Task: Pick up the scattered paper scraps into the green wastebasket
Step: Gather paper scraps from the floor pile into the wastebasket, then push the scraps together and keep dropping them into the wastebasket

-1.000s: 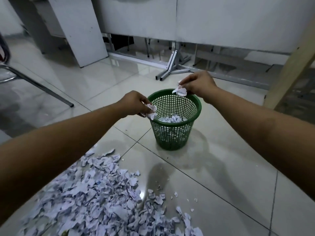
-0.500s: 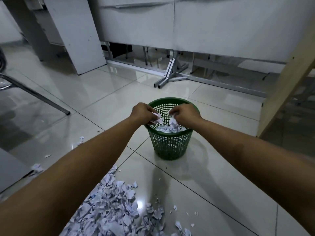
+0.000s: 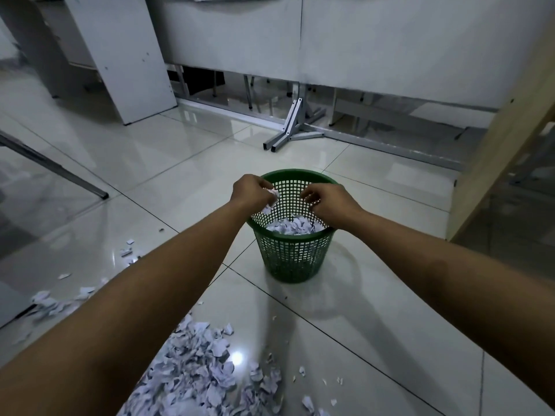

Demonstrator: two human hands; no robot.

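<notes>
One heap of paper scraps point(image 3: 204, 376) covers the floor at 6 o'clock, uncountable. One green wastebasket point(image 3: 292, 253) sits centre, part-filled. Two hands hover over its rim to drop cleanly: left hand point(image 3: 253, 192) clutches scraps, right hand point(image 3: 329, 202) is curled, contents unclear.

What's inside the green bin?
The green wastebasket holds white paper scraps piled partway up. The pile covers whatever lies beneath and the bottom.

No text, label, brand or number can be read; marks on the paper scraps point(image 3: 210, 376) are too blurred.
</notes>
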